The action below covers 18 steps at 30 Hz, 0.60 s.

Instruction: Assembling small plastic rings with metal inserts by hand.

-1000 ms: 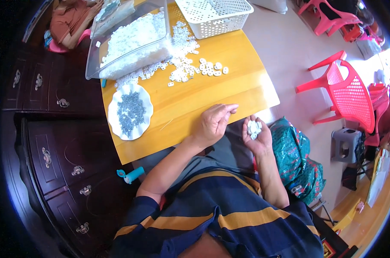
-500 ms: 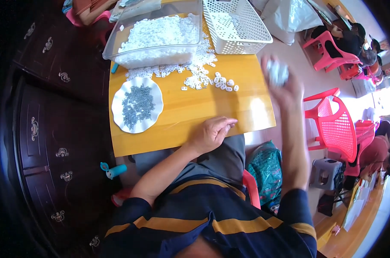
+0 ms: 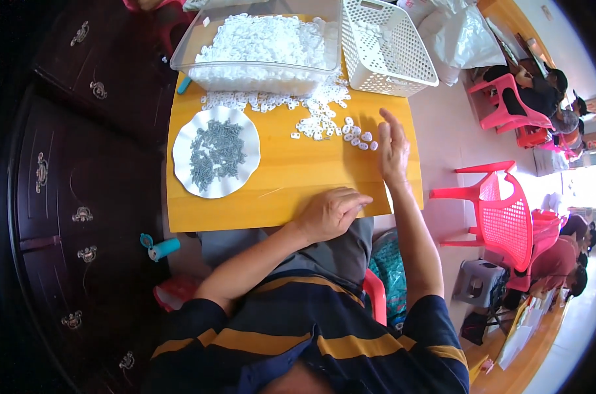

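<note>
Lowered from mid-air, right hand (image 3: 393, 148) rests beside white pieces (image 3: 357, 136), fingers released; left hand (image 3: 331, 211) loosely curled, empty.

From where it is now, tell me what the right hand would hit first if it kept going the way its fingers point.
The right hand points up the table toward the white basket. That would likely come first, though height above the table is unclear; the loose white pieces lie just to its left.

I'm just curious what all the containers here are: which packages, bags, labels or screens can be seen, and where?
Clear plastic tub: table's far edge, rectangular, full of small white pieces.
White mesh basket: right of the tub, rectangular, perforated.
Clear plastic bags: beyond the basket, crumpled.
No labels, signs or screens can be made out.
</note>
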### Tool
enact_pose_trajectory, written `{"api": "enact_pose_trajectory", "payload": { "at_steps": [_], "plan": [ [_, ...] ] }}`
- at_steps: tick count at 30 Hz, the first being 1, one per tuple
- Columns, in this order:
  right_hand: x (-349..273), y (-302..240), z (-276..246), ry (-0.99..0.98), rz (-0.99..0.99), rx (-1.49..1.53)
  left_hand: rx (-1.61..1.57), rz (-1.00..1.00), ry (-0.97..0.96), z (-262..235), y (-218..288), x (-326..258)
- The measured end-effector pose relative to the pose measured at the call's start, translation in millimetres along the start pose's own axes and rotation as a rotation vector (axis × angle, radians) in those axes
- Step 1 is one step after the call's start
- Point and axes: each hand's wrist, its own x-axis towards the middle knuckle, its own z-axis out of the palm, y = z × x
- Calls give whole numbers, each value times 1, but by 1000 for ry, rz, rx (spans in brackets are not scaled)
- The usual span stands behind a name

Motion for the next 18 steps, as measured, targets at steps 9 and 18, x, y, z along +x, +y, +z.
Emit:
{"api": "enact_pose_trajectory", "payload": {
  "at_steps": [9, 18],
  "plan": [
    [-12, -13, 47, -55, -12, 52, -21, 39, 46, 7, -4, -2],
    [11, 0, 71, -136, -351, -96, 21, 21, 38, 11, 0, -3]
  ]
}}
